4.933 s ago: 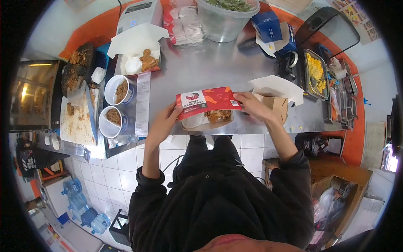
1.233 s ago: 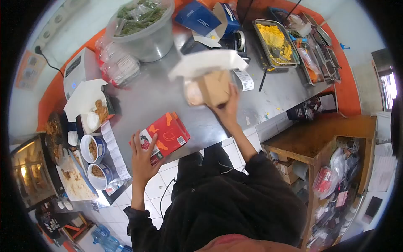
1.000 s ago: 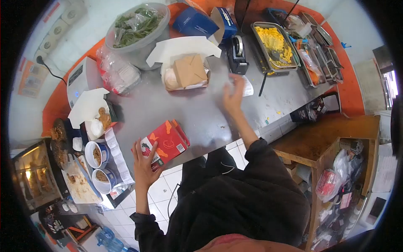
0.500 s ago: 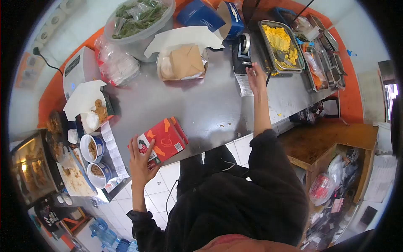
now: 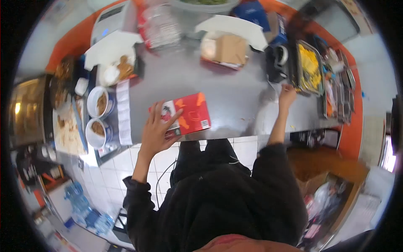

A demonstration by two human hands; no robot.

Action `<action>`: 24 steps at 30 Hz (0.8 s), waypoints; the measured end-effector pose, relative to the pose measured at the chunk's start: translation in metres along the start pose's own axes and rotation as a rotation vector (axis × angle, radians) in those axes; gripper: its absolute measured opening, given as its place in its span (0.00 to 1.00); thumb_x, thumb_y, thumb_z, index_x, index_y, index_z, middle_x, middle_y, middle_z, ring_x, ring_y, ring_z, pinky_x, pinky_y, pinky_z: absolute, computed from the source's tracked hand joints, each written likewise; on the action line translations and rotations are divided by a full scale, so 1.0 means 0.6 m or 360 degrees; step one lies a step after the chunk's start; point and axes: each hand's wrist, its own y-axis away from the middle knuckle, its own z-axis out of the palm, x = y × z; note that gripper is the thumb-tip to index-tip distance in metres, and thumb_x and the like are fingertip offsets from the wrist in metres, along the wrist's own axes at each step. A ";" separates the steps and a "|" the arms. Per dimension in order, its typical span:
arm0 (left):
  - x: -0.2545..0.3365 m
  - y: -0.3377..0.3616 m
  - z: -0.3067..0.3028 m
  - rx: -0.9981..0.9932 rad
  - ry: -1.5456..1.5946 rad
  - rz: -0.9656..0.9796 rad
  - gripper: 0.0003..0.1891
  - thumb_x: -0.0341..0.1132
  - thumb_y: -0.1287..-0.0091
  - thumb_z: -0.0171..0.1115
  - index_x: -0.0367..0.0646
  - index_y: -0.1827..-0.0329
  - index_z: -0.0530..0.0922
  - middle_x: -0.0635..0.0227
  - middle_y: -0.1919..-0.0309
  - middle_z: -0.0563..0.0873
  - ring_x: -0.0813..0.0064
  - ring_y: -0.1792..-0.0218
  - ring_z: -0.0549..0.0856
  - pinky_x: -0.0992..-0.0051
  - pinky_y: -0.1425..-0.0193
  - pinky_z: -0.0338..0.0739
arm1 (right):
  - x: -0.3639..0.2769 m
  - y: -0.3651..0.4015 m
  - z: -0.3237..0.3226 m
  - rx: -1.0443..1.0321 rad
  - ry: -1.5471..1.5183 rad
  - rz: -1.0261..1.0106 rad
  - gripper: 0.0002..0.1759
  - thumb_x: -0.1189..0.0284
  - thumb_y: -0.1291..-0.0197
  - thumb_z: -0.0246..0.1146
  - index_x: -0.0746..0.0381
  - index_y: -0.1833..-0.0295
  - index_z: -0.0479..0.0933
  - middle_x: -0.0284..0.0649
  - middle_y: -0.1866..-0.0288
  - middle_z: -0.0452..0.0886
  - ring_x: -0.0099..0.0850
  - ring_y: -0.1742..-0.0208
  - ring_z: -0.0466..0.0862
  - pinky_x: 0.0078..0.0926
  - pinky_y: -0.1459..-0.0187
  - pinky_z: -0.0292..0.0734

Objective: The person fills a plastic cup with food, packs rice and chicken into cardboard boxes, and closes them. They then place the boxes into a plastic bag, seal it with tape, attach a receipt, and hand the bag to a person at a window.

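My left hand (image 5: 157, 128) grips a red cardboard food box (image 5: 192, 112) near the front edge of the counter, its fingers spread over the box's left end. The box is printed with orange shapes and a square code. My right hand (image 5: 287, 95) is closed in a pinch just in front of a black tape dispenser (image 5: 276, 69) with a roll on it. Anything between those fingertips is too small and blurred to make out. A white paper slip (image 5: 273, 90) lies beside the right hand, partly hidden.
Behind the red box stands an open carton (image 5: 230, 50) with a brown packet. At left are another open carton (image 5: 125, 67) with rice and chicken, two paper bowls (image 5: 99, 133), and a long receipt (image 5: 124, 113). A metal tray of yellow food (image 5: 310, 69) is at right.
The whole view has shifted. My right hand has drawn back from the dispenser toward me, its fingers now closed. The red box has turned slightly under my left hand, and its right-hand flap no longer shows.
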 end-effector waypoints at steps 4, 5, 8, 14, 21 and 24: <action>-0.004 0.009 0.000 0.0033 0.0031 -0.0029 0.42 0.52 0.49 0.71 0.75 0.26 0.66 0.47 0.27 0.60 0.38 0.28 0.61 0.48 0.35 0.71 | -0.308 0.199 -0.067 -0.0852 -0.1255 0.0231 0.11 0.69 0.29 0.59 0.65 0.58 0.82 0.37 0.73 0.83 0.23 0.74 0.81 0.22 0.70 0.77; -0.004 0.007 0.001 0.0046 0.0050 -0.0042 0.43 0.52 0.49 0.71 0.75 0.26 0.65 0.47 0.27 0.60 0.38 0.28 0.61 0.48 0.36 0.72 | -0.354 0.274 -0.071 -0.1197 -0.1432 0.0365 0.12 0.70 0.28 0.57 0.66 0.57 0.82 0.38 0.72 0.83 0.23 0.73 0.82 0.23 0.69 0.78; -0.004 0.008 0.004 0.0053 0.0046 -0.0044 0.44 0.52 0.50 0.71 0.75 0.25 0.64 0.48 0.27 0.60 0.39 0.28 0.61 0.49 0.36 0.72 | -0.458 0.445 -0.077 -0.1685 -0.1588 0.0482 0.16 0.78 0.33 0.61 0.69 0.41 0.79 0.40 0.71 0.83 0.27 0.73 0.84 0.25 0.68 0.82; -0.011 0.012 0.007 0.0076 0.0143 -0.0027 0.47 0.49 0.53 0.73 0.75 0.24 0.63 0.48 0.27 0.59 0.39 0.28 0.61 0.48 0.37 0.73 | -0.454 0.484 -0.021 -0.1509 -0.1461 0.0379 0.28 0.78 0.34 0.64 0.65 0.29 0.68 0.41 0.71 0.84 0.22 0.72 0.84 0.20 0.70 0.81; -0.008 0.007 0.003 -0.0088 0.0041 0.0014 0.49 0.47 0.54 0.75 0.72 0.24 0.63 0.48 0.27 0.58 0.38 0.28 0.59 0.47 0.38 0.73 | -0.392 0.473 0.036 -0.0680 -0.1003 -0.1465 0.35 0.78 0.45 0.67 0.55 0.29 0.70 0.44 0.53 0.85 0.37 0.50 0.86 0.40 0.43 0.79; 0.003 0.003 0.008 -0.0126 0.0064 -0.0033 0.49 0.47 0.54 0.75 0.71 0.24 0.62 0.47 0.26 0.57 0.37 0.26 0.56 0.45 0.32 0.68 | -0.397 0.469 0.022 -0.1060 -0.0803 -0.1240 0.38 0.79 0.45 0.61 0.44 0.27 0.68 0.48 0.35 0.76 0.44 0.33 0.76 0.47 0.30 0.67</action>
